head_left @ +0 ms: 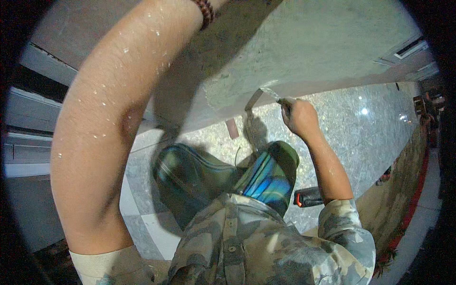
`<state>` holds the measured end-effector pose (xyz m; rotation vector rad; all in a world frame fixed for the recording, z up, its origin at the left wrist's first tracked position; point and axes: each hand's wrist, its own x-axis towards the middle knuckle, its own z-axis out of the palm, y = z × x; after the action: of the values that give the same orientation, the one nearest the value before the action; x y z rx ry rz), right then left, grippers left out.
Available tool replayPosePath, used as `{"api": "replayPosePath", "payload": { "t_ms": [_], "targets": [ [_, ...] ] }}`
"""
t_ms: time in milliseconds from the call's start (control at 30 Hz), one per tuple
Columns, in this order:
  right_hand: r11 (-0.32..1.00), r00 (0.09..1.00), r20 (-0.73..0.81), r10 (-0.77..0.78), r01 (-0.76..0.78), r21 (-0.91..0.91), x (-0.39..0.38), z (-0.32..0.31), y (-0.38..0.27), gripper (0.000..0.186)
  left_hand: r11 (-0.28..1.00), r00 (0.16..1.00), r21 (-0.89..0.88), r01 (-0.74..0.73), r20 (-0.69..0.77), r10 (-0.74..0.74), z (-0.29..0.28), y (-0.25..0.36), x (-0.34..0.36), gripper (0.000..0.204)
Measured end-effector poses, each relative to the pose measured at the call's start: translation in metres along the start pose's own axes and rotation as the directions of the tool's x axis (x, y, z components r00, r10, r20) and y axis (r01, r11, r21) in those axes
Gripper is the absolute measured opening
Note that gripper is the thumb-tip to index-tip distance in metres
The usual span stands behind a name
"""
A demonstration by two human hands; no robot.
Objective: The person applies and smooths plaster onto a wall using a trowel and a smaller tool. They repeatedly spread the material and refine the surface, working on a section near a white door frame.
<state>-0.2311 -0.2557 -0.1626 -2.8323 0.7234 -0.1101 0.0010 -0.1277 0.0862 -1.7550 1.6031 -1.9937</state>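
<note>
My right hand (301, 116) is closed round the handle of a scraper (271, 94). Its pale, flat metal end meets the lower part of the wall (304, 52), just above the floor. A dark shadow falls beside the blade, so its exact outline is hard to read. My left arm (109, 109), dotted with white flecks, reaches up across the left side. It wears a dark beaded bracelet (205, 13), and past it the hand leaves the top of the picture; its fingers do not show.
Below me lies a mottled grey floor (370, 114) strewn with pale bits. A small brown flat piece (232, 128) sits near the wall's foot. Beside my right knee rests a black object with an orange part (309, 197). A frame-like fixture (411, 49) is at upper right.
</note>
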Motion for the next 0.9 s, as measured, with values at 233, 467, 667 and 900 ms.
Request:
{"api": "replayPosePath", "payload": {
  "t_ms": [233,467,667,900],
  "targets": [
    [0.996,0.987,0.143,-0.08,0.084,-0.022,0.009,0.024,-0.007,0.024,0.998,0.989,-0.059,-0.004,0.149,0.012,-0.007,0.012,-0.004,0.074],
    [0.998,0.997,0.064,-0.034,0.031,0.048,-0.004,0.047,0.005,0.023,0.985,0.947,-0.068,-0.156,0.274,0.168,-0.011,0.078,-0.059,0.068],
    [0.991,0.995,-0.1,0.009,0.005,0.137,-0.013,0.027,0.01,0.025,0.982,0.932,0.029,-0.186,0.323,0.167,0.005,0.094,-0.075,0.075],
    [0.984,0.991,0.057,-0.118,0.109,0.137,-0.001,0.008,0.001,0.024,0.98,0.922,-0.118,-0.16,0.337,0.191,-0.006,0.085,-0.066,0.064]
  ]
}}
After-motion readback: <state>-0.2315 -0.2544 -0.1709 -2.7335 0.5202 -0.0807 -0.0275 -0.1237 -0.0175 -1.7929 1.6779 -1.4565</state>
